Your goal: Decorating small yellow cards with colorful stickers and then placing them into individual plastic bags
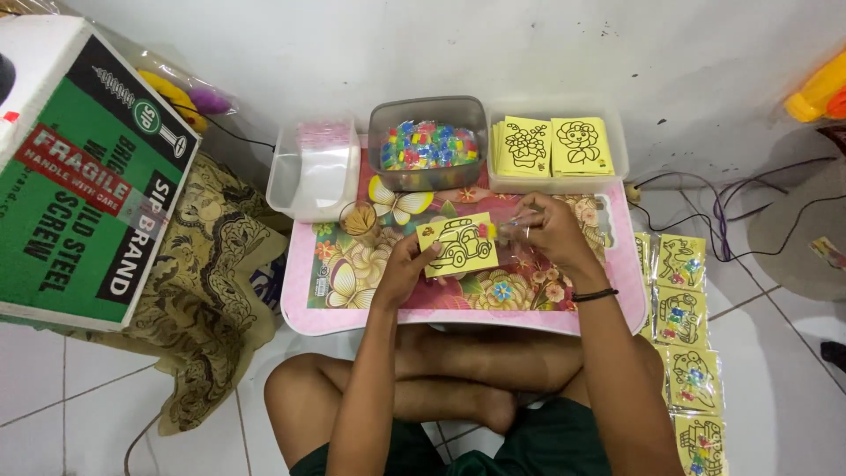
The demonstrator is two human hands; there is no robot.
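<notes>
Far left, a green and white carton [84, 167] sits on a patterned cloth [198, 291], its top edge cut off by the frame. Next along, a clear tub [313, 172] of what look like small bags stands at the back left corner of the pink floral worktop [352, 291], with a small round dish [359, 219] just beside it.

Our left hand [407, 264] pinches the lower left edge of the card [458, 244], a yellow square with a black outline of a car, held tilted just above the middle of the worktop. Behind it, a grey tub [427, 145] holds many small coloured pieces.

Our right hand [546, 231] is closed around something thin and pale at the card's right edge; we cannot make out what it is, perhaps a bag or a small packet.

We judge the step in hand to be pairing the card with that item. The next move calls for a steady left grip on the card while the right fingers work at its edge.

Further right, a clear tray [621, 150] holds stacks of yellow cards with flower outlines. On the floor, right of the worktop, lies a column of bagged cards [683, 344], the lowest cut off by the frame. A yellow and orange toy [820, 92] is half out of view at top right. Our legs hide the floor below.
</notes>
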